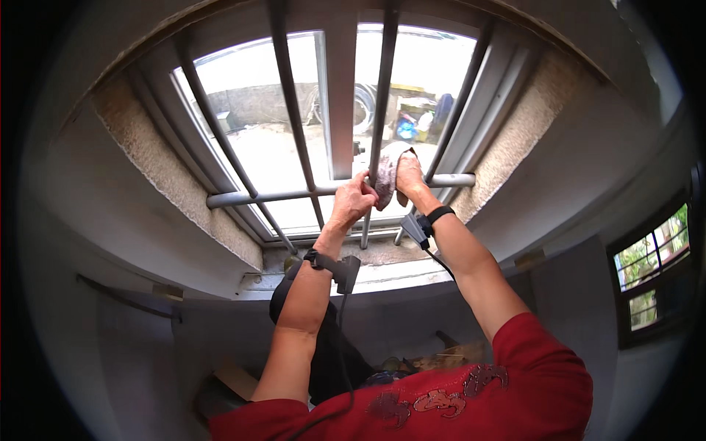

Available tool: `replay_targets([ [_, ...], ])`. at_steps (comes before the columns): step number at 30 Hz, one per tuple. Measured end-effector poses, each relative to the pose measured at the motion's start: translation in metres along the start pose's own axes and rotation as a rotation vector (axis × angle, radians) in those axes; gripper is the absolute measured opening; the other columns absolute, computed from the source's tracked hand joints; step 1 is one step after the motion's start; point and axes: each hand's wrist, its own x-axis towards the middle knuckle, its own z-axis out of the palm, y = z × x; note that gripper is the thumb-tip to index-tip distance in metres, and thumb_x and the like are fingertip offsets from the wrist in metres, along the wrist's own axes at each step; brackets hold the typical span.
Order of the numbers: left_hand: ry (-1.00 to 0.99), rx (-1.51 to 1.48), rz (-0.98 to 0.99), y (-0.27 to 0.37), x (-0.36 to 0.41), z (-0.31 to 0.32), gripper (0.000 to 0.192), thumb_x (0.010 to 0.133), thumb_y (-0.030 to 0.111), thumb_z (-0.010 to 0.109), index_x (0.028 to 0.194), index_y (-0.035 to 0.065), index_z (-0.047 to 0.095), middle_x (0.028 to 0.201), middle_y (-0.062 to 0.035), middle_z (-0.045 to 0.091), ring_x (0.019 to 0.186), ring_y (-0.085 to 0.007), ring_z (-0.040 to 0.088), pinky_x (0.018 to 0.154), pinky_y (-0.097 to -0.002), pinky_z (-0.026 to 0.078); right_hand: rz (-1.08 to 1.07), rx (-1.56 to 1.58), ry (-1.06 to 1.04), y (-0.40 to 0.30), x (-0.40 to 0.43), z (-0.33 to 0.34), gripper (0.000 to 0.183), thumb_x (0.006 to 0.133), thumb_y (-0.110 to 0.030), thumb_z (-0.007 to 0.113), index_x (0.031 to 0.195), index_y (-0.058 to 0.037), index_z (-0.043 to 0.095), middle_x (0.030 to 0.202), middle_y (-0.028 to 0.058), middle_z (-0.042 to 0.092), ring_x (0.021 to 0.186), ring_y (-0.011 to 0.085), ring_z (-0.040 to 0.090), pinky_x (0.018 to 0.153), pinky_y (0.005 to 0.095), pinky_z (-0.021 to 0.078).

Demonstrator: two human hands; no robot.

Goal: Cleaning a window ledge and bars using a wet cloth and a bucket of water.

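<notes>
A sliding window's glass pane [424, 71] lies behind several vertical metal bars [290, 99], which a horizontal metal tube [265, 197] crosses near the bottom. My right hand [409, 172] grips a crumpled grey-brown cloth [388, 176] just right of a vertical bar, above the tube. The cloth hangs down past the tube's level. At the tube, left of the same bar, my left hand [354, 197] has its index finger raised towards the bar and its other fingers curled close to the cloth's edge. Whether it touches the cloth cannot be told.
The rough window reveal [513, 132] flanks the bars, with a white sill [386, 281] below them. Wrist straps hold small devices with cables, which hang along both arms. A second barred window [653, 264] is at the far right. Outside stand a wall and a coiled hose.
</notes>
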Motion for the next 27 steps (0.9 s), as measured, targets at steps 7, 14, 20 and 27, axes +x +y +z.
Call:
replay_targets([
  [7,0.057,-0.015,-0.053,-0.008,-0.002,-0.003,0.058,0.068,0.0,0.055,0.126,-0.0002,0.049,0.069,-0.0071,0.066,0.065,-0.013,0.065,0.065,-0.0264,0.052,-0.127,0.32,0.337,-0.02,-0.037,-0.029,0.016,0.064,-0.002,0.065,0.08,0.0014,0.064,0.082,0.0179,0.064,0.079,0.0296,0.063,0.073,0.0327,0.0487],
  [14,0.018,-0.086,-0.03,-0.014,0.0,0.005,0.07,0.066,-0.004,0.051,0.134,-0.0029,0.035,0.078,-0.0075,0.064,0.07,-0.0143,0.063,0.067,-0.0253,0.053,0.071,1.237,0.279,0.021,-0.08,-0.142,0.034,0.073,0.011,0.037,0.096,0.0042,0.061,0.088,0.0062,0.064,0.079,0.017,0.062,0.071,0.0292,0.0524],
  [20,0.051,-0.047,-0.022,-0.017,-0.006,-0.002,0.072,0.065,-0.005,0.048,0.134,-0.0076,0.031,0.077,-0.0088,0.064,0.069,-0.0147,0.064,0.063,-0.0249,0.052,0.089,1.08,0.747,0.032,0.012,-0.185,0.022,0.083,-0.003,0.047,0.095,0.0014,0.064,0.086,0.0119,0.067,0.079,0.0183,0.064,0.069,0.0301,0.0507],
  [27,0.0,-0.016,-0.041,-0.014,-0.014,0.005,0.076,0.066,-0.003,0.049,0.138,-0.0083,0.023,0.074,-0.009,0.065,0.066,-0.0146,0.064,0.066,-0.0258,0.053,-0.388,0.599,0.471,-0.013,0.031,-0.225,0.01,0.083,-0.012,0.057,0.081,-0.0035,0.062,0.066,0.0087,0.062,0.06,0.0131,0.06,0.053,0.0231,0.0473],
])
